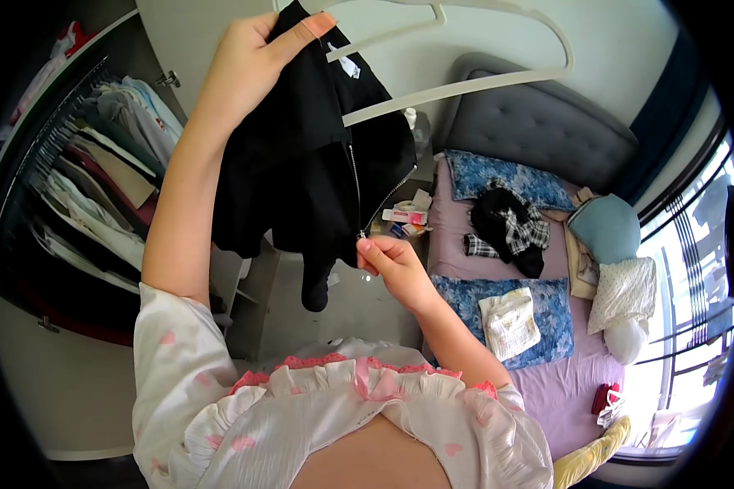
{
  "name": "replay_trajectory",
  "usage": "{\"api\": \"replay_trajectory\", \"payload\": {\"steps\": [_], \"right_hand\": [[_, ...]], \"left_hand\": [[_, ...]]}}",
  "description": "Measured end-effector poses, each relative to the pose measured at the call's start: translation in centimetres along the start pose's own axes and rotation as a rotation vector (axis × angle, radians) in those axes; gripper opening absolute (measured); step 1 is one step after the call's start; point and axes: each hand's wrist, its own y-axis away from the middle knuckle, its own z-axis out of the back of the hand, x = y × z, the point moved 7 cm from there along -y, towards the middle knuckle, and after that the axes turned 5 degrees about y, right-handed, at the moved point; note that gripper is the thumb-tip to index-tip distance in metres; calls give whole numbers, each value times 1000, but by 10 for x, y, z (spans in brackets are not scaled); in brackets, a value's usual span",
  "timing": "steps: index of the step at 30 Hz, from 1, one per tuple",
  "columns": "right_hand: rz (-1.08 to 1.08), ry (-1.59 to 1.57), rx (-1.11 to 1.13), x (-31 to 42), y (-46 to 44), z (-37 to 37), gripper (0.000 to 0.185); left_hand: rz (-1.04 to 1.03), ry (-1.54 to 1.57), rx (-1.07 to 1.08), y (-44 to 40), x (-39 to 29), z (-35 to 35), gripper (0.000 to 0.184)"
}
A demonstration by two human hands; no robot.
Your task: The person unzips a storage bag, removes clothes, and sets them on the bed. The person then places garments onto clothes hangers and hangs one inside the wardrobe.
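A black zippered garment hangs in front of me, raised by my left hand, whose fingers are closed on its upper edge. A light plastic hanger reaches into the garment's opening and sticks out to the right. Lower down, my right hand pinches the bottom end of the zipper, near the zip pull. The zipper's two sides are parted above that point. A white label shows inside the garment near the top.
An open wardrobe full of hung clothes is on the left. On the right is a bed with blue pillows, a black and plaid garment, a folded white cloth and cushions. Small boxes lie beside the bed.
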Motion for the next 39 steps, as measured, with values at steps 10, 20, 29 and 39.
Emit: {"api": "replay_trajectory", "payload": {"steps": [10, 20, 29, 39], "right_hand": [[882, 1071, 136, 104, -93, 6, 50], [1101, 1127, 62, 132, -113, 78, 24], [1351, 899, 92, 185, -86, 115, 23], [1357, 1279, 95, 222, -121, 51, 25]], "left_hand": [[24, -5, 96, 1, -5, 38, 31], [132, -285, 98, 8, -6, 98, 29], [163, -617, 224, -2, 1, 75, 27], [75, -713, 119, -51, -30, -23, 34]]}}
